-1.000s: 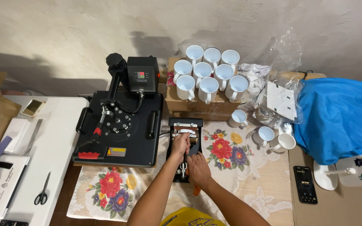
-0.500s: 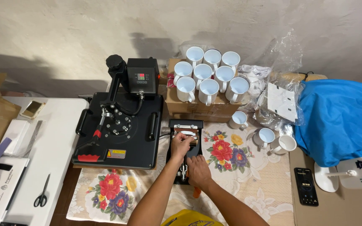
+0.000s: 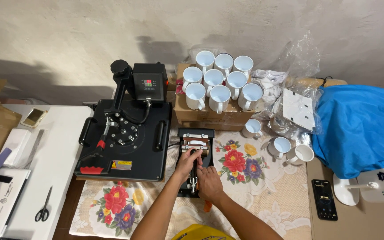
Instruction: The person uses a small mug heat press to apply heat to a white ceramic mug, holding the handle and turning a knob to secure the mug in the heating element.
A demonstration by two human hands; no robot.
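Black mug press (image 3: 195, 138); flat on tablecloth

Both hands work at a small black mug-press attachment (image 3: 195, 155) that lies on a white floral tablecloth (image 3: 245, 178) covering the surface. The left hand (image 3: 187, 162) rests fingers on the press's cylindrical heating band, and the right hand (image 3: 209, 183) grips the lever handle at the near end. Just left stands a large black flat heat press with a red-tipped handle (image 3: 125, 138). Behind, nine white ceramic mugs (image 3: 221, 80) sit on a brown cardboard box (image 3: 201, 116); three more white mugs (image 3: 281, 144) stand to the right. A black smartphone (image 3: 324, 199) lies near a blue cloth (image 3: 361, 124). Black-handled scissors (image 3: 44, 209) lie far left.
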